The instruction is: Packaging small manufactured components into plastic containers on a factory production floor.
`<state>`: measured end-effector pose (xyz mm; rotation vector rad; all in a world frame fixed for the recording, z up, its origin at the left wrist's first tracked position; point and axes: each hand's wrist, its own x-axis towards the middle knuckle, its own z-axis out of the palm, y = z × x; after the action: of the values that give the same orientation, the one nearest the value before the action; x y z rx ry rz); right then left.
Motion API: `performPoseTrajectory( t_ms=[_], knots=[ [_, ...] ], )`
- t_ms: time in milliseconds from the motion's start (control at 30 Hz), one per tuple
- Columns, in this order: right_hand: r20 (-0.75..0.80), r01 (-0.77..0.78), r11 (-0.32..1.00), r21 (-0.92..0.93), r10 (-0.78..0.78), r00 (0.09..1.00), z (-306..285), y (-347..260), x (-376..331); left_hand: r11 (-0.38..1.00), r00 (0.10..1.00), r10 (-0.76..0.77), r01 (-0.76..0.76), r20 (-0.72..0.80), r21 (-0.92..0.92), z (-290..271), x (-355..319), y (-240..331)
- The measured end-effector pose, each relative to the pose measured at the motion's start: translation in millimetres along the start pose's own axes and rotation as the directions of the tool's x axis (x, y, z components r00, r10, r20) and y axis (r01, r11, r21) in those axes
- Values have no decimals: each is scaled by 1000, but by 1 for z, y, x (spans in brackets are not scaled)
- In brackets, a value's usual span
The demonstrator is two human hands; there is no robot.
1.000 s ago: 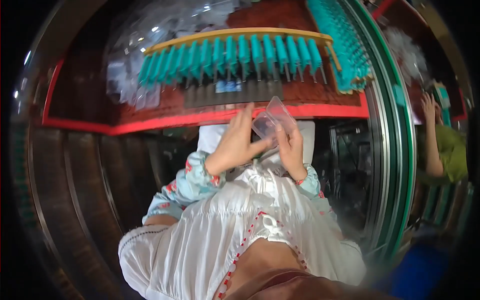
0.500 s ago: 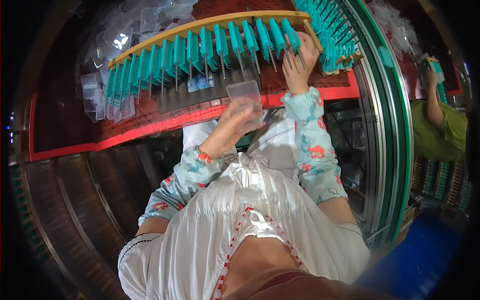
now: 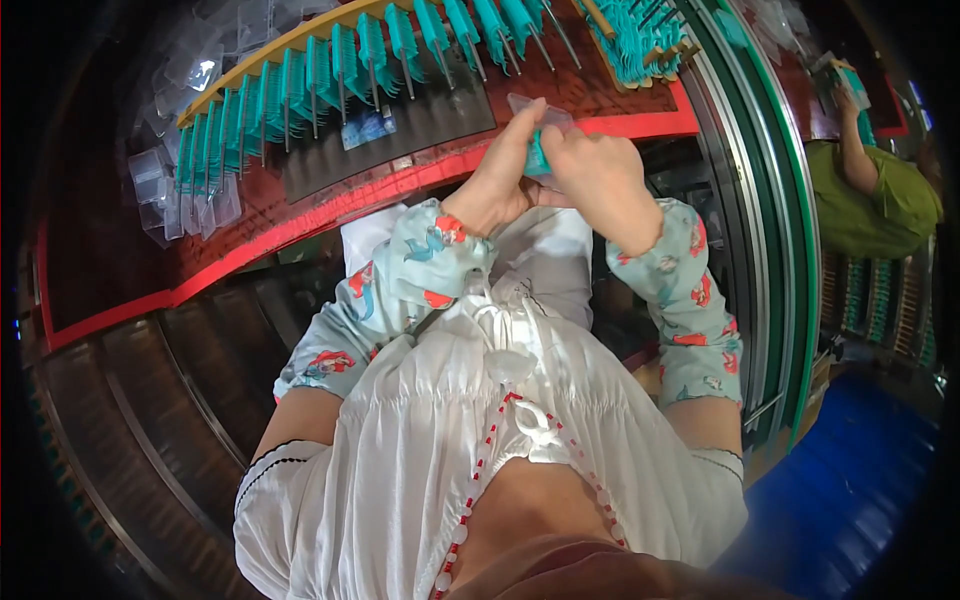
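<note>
My left hand (image 3: 498,172) is closed on a small clear plastic box (image 3: 541,110), in front of the red-edged table. A teal bundle (image 3: 537,155) shows between my two hands, at the box. Over it, my right hand (image 3: 605,185) is bent with its fingers curled in at the bundle; the fingertips are partly hidden. Beyond my hands stands a wooden rack (image 3: 265,62) with a row of metal rods. Teal bundles of thin, comb-like pieces (image 3: 372,50) hang on most rods. The rod at the right end (image 3: 563,38) looks bare.
Loose clear boxes (image 3: 150,185) lie heaped left of and behind the rack. More teal pieces (image 3: 635,45) sit at the right end. A green-edged metal rail (image 3: 770,230) runs along the right. Past it, another person in a green top (image 3: 870,205) handles a teal bundle.
My right hand has come away from the rack's right end, down to the box, with a teal bundle. My left hand has moved right and up with the box.
</note>
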<state>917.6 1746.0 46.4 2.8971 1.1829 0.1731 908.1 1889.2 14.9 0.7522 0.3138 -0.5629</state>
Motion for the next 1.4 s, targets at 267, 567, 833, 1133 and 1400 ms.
performPoseTrajectory(
  t_ms=[267,567,833,1133,1400],
  knots=[
    [-119,210,829,518,-173,978,-53,33,7,866,992,12,52,126,-498,-48,-1,-15],
    [-254,65,845,531,85,964,-20,96,132,873,966,47,83,253,-480,-65,-32,6],
    [-393,154,957,247,-47,918,-20,84,100,860,990,-32,97,137,-501,-67,-20,2],
    [-259,199,165,966,635,728,39,-35,-27,888,992,-33,86,123,-452,-32,-15,-10],
    [-416,131,657,742,300,858,56,-28,-25,864,988,58,24,146,-503,-35,-29,-22]
  ],
)
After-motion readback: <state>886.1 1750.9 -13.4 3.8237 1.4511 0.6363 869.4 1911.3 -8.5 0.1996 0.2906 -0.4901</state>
